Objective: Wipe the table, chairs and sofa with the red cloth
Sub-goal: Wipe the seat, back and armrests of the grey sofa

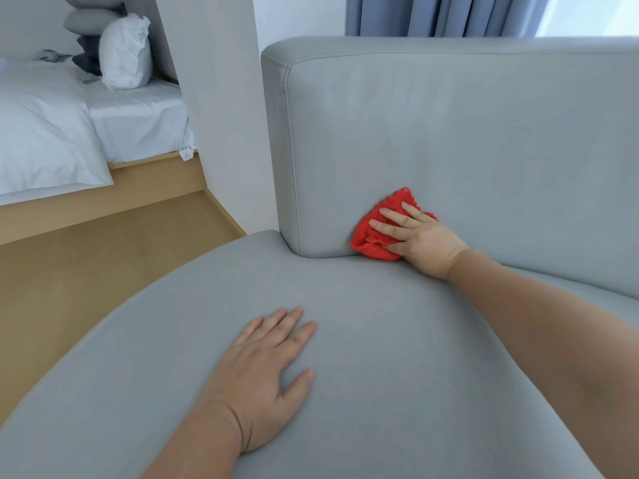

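Observation:
A grey sofa (466,133) fills most of the head view, its backrest upright and its seat cushion spreading toward me. A bunched red cloth (375,233) lies against the lower left part of the backrest, just above the seat. My right hand (415,240) presses the cloth flat against the backrest with straight fingers. My left hand (266,371) rests palm down on the seat cushion, fingers spread and holding nothing.
Left of the sofa runs a white wall partition (221,115). Beyond it a bed (52,133) with white sheets and pillows (124,53) sits on a raised wooden platform (155,181). Wooden floor (86,271) lies at the left. Blue-grey curtains (442,15) hang behind the sofa.

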The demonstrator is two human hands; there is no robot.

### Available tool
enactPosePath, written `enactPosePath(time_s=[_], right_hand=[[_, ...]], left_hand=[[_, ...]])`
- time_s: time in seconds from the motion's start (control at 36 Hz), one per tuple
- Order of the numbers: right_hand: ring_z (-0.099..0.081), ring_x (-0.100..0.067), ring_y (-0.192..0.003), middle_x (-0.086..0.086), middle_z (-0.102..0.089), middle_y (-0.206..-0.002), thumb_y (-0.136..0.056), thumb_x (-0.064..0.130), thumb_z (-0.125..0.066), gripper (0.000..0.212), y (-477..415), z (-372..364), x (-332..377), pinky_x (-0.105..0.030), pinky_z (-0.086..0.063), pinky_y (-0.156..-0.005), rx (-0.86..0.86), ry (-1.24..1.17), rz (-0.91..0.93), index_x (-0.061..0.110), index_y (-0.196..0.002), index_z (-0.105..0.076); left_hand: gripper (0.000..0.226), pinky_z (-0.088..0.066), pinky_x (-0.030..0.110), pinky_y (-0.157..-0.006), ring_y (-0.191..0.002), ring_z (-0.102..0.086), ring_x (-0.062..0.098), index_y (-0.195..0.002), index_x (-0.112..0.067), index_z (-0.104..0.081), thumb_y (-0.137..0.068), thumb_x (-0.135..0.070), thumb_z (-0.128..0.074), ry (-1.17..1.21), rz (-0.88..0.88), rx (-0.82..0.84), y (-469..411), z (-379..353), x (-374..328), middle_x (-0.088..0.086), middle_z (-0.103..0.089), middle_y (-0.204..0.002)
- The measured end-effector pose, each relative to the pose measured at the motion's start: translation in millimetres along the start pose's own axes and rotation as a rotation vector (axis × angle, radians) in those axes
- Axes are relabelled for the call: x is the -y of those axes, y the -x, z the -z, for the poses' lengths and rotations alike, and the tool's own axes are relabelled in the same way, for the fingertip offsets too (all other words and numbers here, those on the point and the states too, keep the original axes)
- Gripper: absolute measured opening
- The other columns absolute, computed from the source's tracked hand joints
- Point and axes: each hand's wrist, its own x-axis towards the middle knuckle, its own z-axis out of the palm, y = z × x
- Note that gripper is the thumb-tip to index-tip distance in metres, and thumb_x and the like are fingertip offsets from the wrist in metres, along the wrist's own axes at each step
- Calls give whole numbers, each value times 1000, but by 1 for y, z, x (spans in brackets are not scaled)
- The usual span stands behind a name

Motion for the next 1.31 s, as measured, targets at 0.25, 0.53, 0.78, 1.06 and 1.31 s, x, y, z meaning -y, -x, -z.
enactPosePath(time_s=[0.25, 0.53, 0.78, 1.06, 1.31], right_hand=[[-58, -39, -116, -11, -63, -126, -85, 12, -47, 31, 6, 23, -31, -59, -41, -95, 23, 121, 116, 13, -82, -77], [-49, -53, -120, -26, -52, -134, -84, 17, -46, 34, 4, 100, -105, -68, -30, -99, -159, 210, -201, 3, -99, -73], [-39, -49, -128, -22, -45, -142, -85, 26, -43, 46, 6, 138, -137, -58, -27, -107, -218, 38, -571, 11, -124, -63], [-41, -38, -127, -17, -47, -140, -91, 20, -51, 38, 7, 132, -147, -51, -22, -110, -168, 17, -595, 15, -128, -61], [-37, -33, -134, -13, -43, -146, -92, 27, -44, 43, 1, 127, -143, -48, -13, -115, -275, -4, -600, 21, -132, -58]], left_hand=[[71, 10, 24, -114, -141, 11, 3, -148, -37, -15, -82, -62, -12, 64, -12, -21, 0, 0, 1, -17, 1, -154], [72, 9, 24, -115, -141, 11, 3, -149, -37, -14, -82, -63, -11, 56, -16, -16, 0, 0, 0, -17, 1, -154], [68, 5, 26, -116, -144, 6, 6, -146, -38, -9, -82, -62, -13, 67, -3, 34, 1, 3, 3, -18, 0, -153], [61, -7, 26, -115, -142, -19, 6, -145, -34, -30, -88, -57, -33, -104, 154, 246, -21, 36, -27, -11, -21, -156], [61, 3, 41, -118, -146, -2, 13, -150, -28, -15, -95, -52, -23, 19, -7, 113, -80, -9, -168, -4, -8, -160]])
